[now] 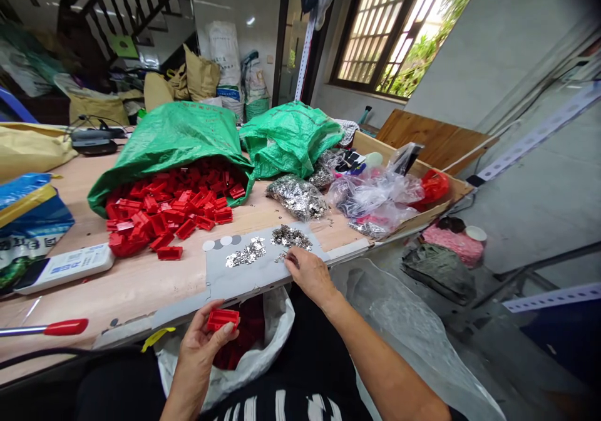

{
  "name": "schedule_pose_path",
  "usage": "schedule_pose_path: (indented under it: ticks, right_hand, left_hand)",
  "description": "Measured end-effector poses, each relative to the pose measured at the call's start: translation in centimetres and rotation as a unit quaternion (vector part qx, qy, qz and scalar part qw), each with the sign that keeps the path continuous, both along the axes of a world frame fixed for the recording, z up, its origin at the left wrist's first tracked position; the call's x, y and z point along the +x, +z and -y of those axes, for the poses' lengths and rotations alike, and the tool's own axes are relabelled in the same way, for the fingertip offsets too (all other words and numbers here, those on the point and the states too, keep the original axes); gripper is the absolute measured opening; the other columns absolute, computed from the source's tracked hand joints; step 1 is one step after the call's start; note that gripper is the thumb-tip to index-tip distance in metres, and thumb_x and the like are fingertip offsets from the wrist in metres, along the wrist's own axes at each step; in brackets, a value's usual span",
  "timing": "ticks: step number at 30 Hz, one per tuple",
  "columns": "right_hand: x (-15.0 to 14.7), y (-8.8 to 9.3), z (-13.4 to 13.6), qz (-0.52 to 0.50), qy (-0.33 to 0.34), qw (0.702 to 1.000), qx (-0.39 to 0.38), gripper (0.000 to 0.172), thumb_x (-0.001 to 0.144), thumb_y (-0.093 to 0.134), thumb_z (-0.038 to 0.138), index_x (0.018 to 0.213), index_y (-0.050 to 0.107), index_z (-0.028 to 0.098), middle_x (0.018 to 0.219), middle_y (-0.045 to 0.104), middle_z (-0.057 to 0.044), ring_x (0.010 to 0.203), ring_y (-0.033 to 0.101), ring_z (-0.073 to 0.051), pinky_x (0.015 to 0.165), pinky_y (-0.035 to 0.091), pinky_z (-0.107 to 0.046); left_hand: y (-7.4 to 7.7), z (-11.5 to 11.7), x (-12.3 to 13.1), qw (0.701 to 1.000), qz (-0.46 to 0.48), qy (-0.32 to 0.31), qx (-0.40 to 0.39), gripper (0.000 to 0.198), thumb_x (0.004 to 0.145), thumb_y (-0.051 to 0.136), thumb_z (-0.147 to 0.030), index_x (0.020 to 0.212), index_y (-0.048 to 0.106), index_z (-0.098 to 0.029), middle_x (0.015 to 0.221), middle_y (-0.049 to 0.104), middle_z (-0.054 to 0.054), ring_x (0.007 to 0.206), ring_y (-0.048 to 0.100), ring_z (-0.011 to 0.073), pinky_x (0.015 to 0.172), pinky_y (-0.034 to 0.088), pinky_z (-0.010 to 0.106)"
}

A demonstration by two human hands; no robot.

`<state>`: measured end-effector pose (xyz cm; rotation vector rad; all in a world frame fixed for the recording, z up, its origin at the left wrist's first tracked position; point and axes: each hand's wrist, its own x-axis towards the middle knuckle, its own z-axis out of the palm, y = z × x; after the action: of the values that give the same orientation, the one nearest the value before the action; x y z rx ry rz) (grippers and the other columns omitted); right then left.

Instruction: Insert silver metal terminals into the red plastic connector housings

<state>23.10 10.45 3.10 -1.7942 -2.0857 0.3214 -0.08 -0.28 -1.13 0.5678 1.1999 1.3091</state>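
My left hand (203, 344) grips a small red plastic housing (223, 319), its hollow side facing up, just off the table's front edge. Over the grey mat (220, 283), my right hand (307, 274) has its thumb and fingers pinched together at the edge of some small metal pieces; whatever is between the fingertips is too small to make out. Two heaps lie on the mat: shiny flat metal pieces (246, 253) and darker metal parts (291, 237). Below my hands, an open white sack (282, 327) in my lap contains more red parts.
A green woven sack (183, 129) spills red housings (164, 211) onto the table. Behind the mat lie a clear bag of metal parts (298, 197) and a wooden tray (451, 198) of plastic bags. A white box (66, 267) and a red-handled tool (66, 327) are at left.
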Motion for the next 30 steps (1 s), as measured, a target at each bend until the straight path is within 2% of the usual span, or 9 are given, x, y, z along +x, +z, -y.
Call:
schedule_pose_path:
  ticks: [3, 6, 9, 14, 19, 21, 24, 26, 30]
  right_hand:
    - [0.2, 0.5, 0.0, -0.081, 0.009, 0.997, -0.005, 0.011, 0.088, 0.051, 0.023, 0.094, 0.06, 0.022, 0.088, 0.068, -0.002, 0.082, 0.062, -0.017, 0.07, 0.04, -0.024]
    - [-0.4, 1.2, 0.6, -0.184, 0.056, 0.981, 0.001, 0.008, 0.086, 0.052, 0.024, 0.088, 0.059, 0.021, 0.082, 0.065, 0.0, 0.077, 0.059, -0.015, 0.071, 0.042, -0.024]
    - [-1.8, 2.0, 1.9, -0.245, 0.107, 0.963, -0.023, 0.009, 0.085, 0.054, 0.026, 0.083, 0.059, 0.019, 0.076, 0.062, 0.001, 0.07, 0.055, -0.013, 0.067, 0.041, -0.022]
    - [-4.5, 3.0, 4.3, -0.264, 0.177, 0.945, -0.073, 0.008, 0.086, 0.057, 0.025, 0.081, 0.06, 0.019, 0.071, 0.061, 0.002, 0.063, 0.052, -0.011, 0.061, 0.04, -0.02]
    - [-5.7, 3.4, 5.0, -0.236, 0.205, 0.948, -0.061, 0.008, 0.087, 0.055, 0.023, 0.083, 0.061, 0.02, 0.076, 0.064, 0.0, 0.067, 0.055, -0.012, 0.061, 0.041, -0.021]
    - [-5.8, 3.5, 4.9, -0.234, 0.206, 0.949, -0.05, 0.007, 0.087, 0.054, 0.022, 0.084, 0.06, 0.02, 0.077, 0.064, 0.0, 0.068, 0.056, -0.012, 0.062, 0.041, -0.02]
    - [-5.7, 3.6, 4.8, -0.239, 0.206, 0.948, -0.036, 0.006, 0.086, 0.053, 0.019, 0.084, 0.059, 0.019, 0.075, 0.062, 0.001, 0.066, 0.055, -0.011, 0.062, 0.041, -0.02]
    - [-5.6, 3.7, 4.7, -0.239, 0.204, 0.949, -0.032, 0.006, 0.084, 0.053, 0.018, 0.083, 0.059, 0.019, 0.071, 0.061, 0.002, 0.063, 0.053, -0.01, 0.06, 0.04, -0.019]
    - [-5.4, 3.6, 4.5, -0.248, 0.191, 0.95, -0.005, 0.004, 0.082, 0.053, 0.019, 0.082, 0.057, 0.019, 0.069, 0.06, 0.003, 0.057, 0.051, -0.009, 0.057, 0.04, -0.019]
  left_hand:
    - [0.6, -0.5, 0.1, 0.999, -0.024, 0.014, 0.016, 0.062, 0.056, 0.085, -0.025, 0.112, 0.059, -0.02, 0.085, 0.075, 0.003, 0.077, 0.071, 0.0198, 0.074, 0.058, 0.029]
    - [1.5, -0.9, 0.4, 0.995, -0.065, 0.022, 0.066, 0.056, 0.057, 0.084, -0.023, 0.108, 0.062, -0.022, 0.085, 0.075, 0.002, 0.078, 0.07, 0.019, 0.077, 0.055, 0.027]
    - [2.7, -1.0, 0.8, 0.987, -0.114, 0.048, 0.099, 0.051, 0.056, 0.083, -0.019, 0.104, 0.065, -0.022, 0.088, 0.075, 0.003, 0.08, 0.07, 0.0197, 0.08, 0.052, 0.027]
    - [4.6, -1.1, 1.1, 0.983, -0.14, 0.09, 0.073, 0.041, 0.05, 0.083, -0.013, 0.09, 0.073, -0.022, 0.087, 0.074, 0.005, 0.084, 0.069, 0.0235, 0.084, 0.048, 0.028]
    - [4.2, -1.1, 0.6, 0.977, -0.176, 0.055, 0.106, 0.039, 0.055, 0.082, -0.016, 0.092, 0.074, -0.024, 0.092, 0.074, 0.003, 0.087, 0.068, 0.023, 0.087, 0.048, 0.028]
    - [4.0, -1.1, 0.5, 0.987, -0.121, 0.016, 0.103, 0.048, 0.061, 0.081, -0.021, 0.108, 0.069, -0.024, 0.091, 0.073, 0.003, 0.083, 0.068, 0.0212, 0.084, 0.05, 0.03]
    - [4.2, -1.2, 0.5, 0.996, 0.051, -0.043, 0.068, 0.064, 0.072, 0.074, -0.029, 0.132, 0.052, -0.025, 0.09, 0.072, 0.003, 0.082, 0.069, 0.0198, 0.082, 0.053, 0.033]
    - [4.7, -1.2, 0.6, 0.988, 0.136, -0.06, 0.044, 0.068, 0.075, 0.073, -0.03, 0.137, 0.045, -0.024, 0.093, 0.071, 0.004, 0.084, 0.069, 0.0194, 0.083, 0.053, 0.034]
    - [5.1, -1.0, 0.6, 0.975, 0.204, -0.084, 0.013, 0.061, 0.076, 0.072, -0.029, 0.132, 0.049, -0.025, 0.09, 0.069, 0.003, 0.078, 0.069, 0.0174, 0.075, 0.054, 0.03]
